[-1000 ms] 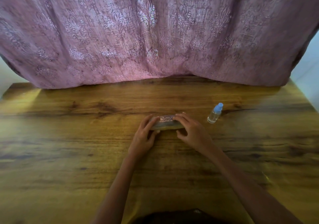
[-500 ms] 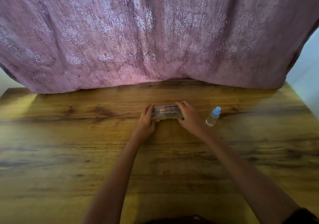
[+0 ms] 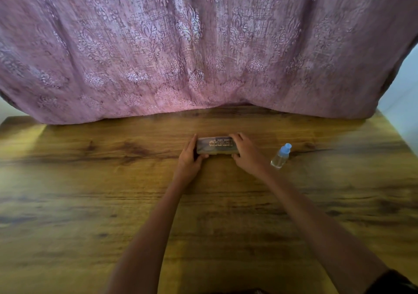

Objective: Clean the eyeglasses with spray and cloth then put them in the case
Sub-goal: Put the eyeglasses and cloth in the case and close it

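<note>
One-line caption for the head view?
Left hand and right hand grip the ends of the closed glasses case on the wooden table; spray bottle stands right of it.

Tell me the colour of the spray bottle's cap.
The cap is light blue, on the clear spray bottle; head view shows it.

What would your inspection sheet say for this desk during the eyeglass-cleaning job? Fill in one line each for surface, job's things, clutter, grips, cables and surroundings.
Surface: wooden table, dark grain.
Job's things: case lies flat, printed lid up; spray bottle stands to its right, apart from it; eyeglasses and cloth not seen.
Clutter: nothing seen.
Grips: left hand holds the case's left end; right hand holds its right end.
Cables: nothing seen.
Surroundings: pink patterned curtain hangs behind the table; pale wall at far right.
</note>
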The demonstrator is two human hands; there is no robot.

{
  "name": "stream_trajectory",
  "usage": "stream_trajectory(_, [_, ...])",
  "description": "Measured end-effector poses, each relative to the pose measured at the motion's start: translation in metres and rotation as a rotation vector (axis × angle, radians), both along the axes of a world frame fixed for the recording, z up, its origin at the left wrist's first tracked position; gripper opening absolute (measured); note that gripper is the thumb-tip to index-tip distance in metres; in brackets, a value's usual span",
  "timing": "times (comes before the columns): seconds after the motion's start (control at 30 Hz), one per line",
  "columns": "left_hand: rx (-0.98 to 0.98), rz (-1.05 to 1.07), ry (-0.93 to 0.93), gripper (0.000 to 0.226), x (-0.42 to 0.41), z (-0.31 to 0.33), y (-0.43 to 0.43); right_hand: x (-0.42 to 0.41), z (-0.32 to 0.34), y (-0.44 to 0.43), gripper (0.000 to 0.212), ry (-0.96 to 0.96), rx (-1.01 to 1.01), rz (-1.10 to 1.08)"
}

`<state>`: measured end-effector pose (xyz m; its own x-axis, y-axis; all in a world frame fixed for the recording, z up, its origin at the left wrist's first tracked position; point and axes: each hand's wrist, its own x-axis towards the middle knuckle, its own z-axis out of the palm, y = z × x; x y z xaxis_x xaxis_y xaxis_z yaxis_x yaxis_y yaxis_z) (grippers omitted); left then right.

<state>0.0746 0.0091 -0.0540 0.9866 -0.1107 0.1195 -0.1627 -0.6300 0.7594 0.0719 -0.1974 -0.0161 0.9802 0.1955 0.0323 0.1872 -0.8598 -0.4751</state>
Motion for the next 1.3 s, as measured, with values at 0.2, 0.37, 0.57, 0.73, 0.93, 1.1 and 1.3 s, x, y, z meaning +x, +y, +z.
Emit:
stream_trajectory(0.2, [0.011, 0.007, -0.039, 0.072, -0.001, -0.002, -0.001, -0.005, 0.032, -0.004, 0.052, -0.157, -0.091, -0.009])
stream_trajectory(0.37, [0.03, 0.006, -0.034, 0.072, -0.001, -0.003, -0.002, -0.025, 0.065, -0.031, 0.024, -0.404, -0.043, -0.126])
stream_trajectory(0.57, [0.061, 0.003, -0.067, 0.072, -0.002, -0.005, -0.002, -0.048, 0.045, -0.062, 0.042, -0.384, 0.248, -0.331])
stream_trajectory(0.73, [0.069, 0.006, -0.056, 0.071, -0.002, -0.005, -0.002, -0.066, 0.012, -0.068, 0.065, -0.213, 0.534, -0.524])
stream_trajectory(0.93, [0.083, -0.001, -0.071, 0.072, -0.003, -0.004, -0.002, -0.077, -0.016, -0.071, 0.051, -0.052, 0.498, -0.594])
stream_trajectory(1.1, [0.084, 0.009, -0.049, 0.072, -0.004, -0.004, -0.002, -0.077, -0.024, -0.069, 0.04, -0.078, 0.446, -0.623])
stream_trajectory(1.3, [0.085, 0.004, -0.041, 0.072, -0.005, -0.003, -0.001, -0.059, -0.02, -0.06, 0.02, -0.118, 0.428, -0.559])
